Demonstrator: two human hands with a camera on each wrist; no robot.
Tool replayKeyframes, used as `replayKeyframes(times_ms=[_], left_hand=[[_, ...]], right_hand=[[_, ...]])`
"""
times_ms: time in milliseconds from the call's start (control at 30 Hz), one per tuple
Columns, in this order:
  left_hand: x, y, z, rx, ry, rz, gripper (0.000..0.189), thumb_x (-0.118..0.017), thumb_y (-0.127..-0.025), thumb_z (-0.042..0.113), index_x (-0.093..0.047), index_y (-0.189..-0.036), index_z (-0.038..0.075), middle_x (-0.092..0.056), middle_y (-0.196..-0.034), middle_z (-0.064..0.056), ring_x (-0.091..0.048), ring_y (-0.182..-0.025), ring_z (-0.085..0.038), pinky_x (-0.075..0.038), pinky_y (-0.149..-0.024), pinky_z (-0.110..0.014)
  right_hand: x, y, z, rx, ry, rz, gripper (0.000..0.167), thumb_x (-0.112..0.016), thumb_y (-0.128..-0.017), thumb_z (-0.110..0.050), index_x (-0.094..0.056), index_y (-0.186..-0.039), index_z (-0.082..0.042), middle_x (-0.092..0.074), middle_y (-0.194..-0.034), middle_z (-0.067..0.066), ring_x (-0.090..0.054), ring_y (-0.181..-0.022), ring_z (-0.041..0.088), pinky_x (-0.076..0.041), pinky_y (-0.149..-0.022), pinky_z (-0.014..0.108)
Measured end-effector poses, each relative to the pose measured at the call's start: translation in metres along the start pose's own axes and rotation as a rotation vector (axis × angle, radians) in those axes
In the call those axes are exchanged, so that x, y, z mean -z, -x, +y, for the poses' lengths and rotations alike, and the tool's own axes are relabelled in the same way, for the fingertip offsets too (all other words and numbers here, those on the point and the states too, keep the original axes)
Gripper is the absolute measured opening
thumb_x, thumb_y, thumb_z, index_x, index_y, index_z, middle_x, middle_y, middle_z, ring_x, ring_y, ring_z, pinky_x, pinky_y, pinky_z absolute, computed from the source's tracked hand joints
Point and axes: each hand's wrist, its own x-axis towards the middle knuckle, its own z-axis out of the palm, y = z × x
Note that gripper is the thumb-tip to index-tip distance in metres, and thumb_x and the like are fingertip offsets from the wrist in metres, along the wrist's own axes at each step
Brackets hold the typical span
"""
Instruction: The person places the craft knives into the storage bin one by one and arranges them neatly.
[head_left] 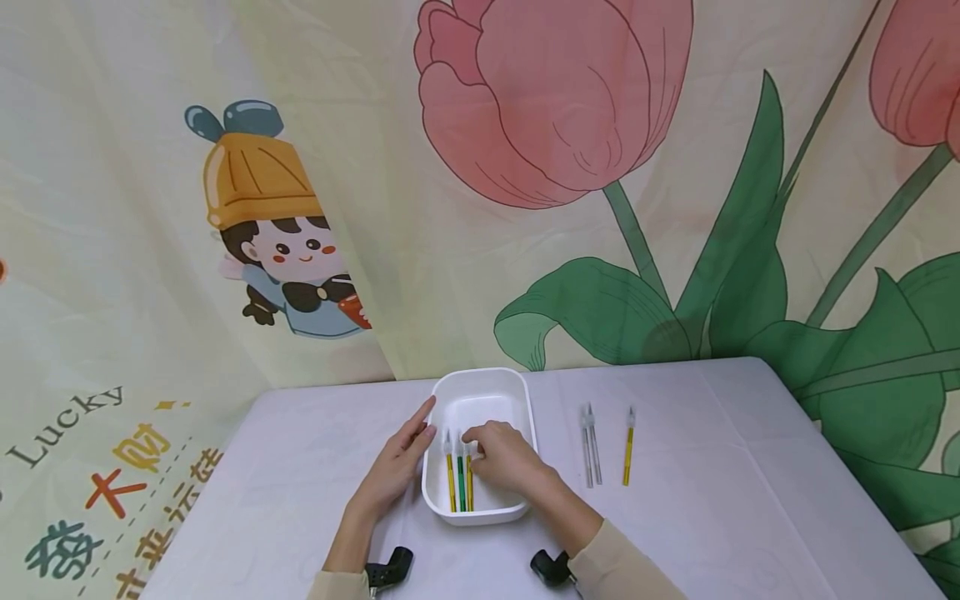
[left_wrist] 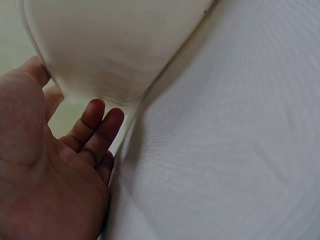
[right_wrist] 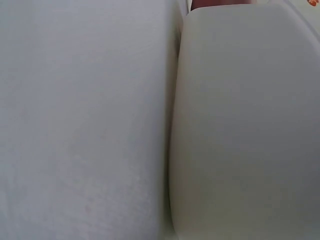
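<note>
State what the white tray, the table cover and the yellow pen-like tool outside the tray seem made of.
White tray: probably moulded plastic, satin finish, judging by its smooth walls and rounded corners.
Table cover: likely matte fabric; creases and fine texture show.
Yellow pen-like tool: perhaps plastic; its far end looks translucent; the shaft's finish is too small to judge.

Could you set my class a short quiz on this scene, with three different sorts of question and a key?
1. Multiple choice: of the three visible pen-like tools in the white tray, what colour is the middle tool?
A) yellow
B) green
C) grey

2. True or false: the right hand reaches into the tray while the left hand is at its left side.

3. Count: how many grey tools lie on the table to the right of the tray?

Key: 1. B; 2. True; 3. Two
</note>
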Motion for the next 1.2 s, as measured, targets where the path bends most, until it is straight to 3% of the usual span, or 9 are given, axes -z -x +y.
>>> replayKeyframes(times_ms=[233,567,933,1200], left_hand=[[0.0,0.0,-0.001,0.0,0.007,-0.003,0.058,-0.054,-0.106,0.051,-0.037,-0.16,0.042,-0.031,-0.17,0.008,-0.021,-0.161,-0.026,-0.011,-0.13,-0.056],[0.0,-0.001,-0.001,0.011,0.009,-0.003,0.055,-0.054,-0.107,0.047,-0.038,-0.159,0.043,-0.032,-0.169,0.009,-0.02,-0.161,-0.026,-0.012,-0.13,-0.058],[-0.002,0.0,0.0,0.032,0.012,-0.002,0.054,-0.054,-0.107,0.048,-0.038,-0.158,0.046,-0.03,-0.17,0.012,-0.017,-0.162,-0.026,-0.011,-0.13,-0.056],[-0.002,0.0,0.002,0.037,0.02,-0.004,0.054,-0.054,-0.108,0.045,-0.038,-0.159,0.044,-0.029,-0.17,0.011,-0.016,-0.162,-0.026,-0.01,-0.131,-0.055]], right_hand=[[0.003,0.002,-0.002,0.032,-0.021,0.029,0.037,-0.077,-0.088,-0.004,-0.075,-0.124,-0.007,-0.068,-0.096,0.006,-0.055,-0.081,0.011,-0.048,-0.071,0.024],[0.02,0.006,-0.002,0.076,-0.156,0.062,0.038,-0.078,-0.093,-0.013,-0.072,-0.13,-0.007,-0.072,-0.108,0.006,-0.062,-0.087,0.011,-0.053,-0.074,0.022],[0.043,0.01,0.007,0.026,-0.217,0.103,0.045,-0.079,-0.094,-0.022,-0.069,-0.136,-0.011,-0.073,-0.11,0.011,-0.062,-0.086,0.013,-0.054,-0.067,0.024],[0.054,0.01,0.015,0.008,-0.229,0.151,0.048,-0.08,-0.093,-0.026,-0.069,-0.137,-0.012,-0.073,-0.11,0.01,-0.062,-0.087,0.014,-0.055,-0.069,0.025]])
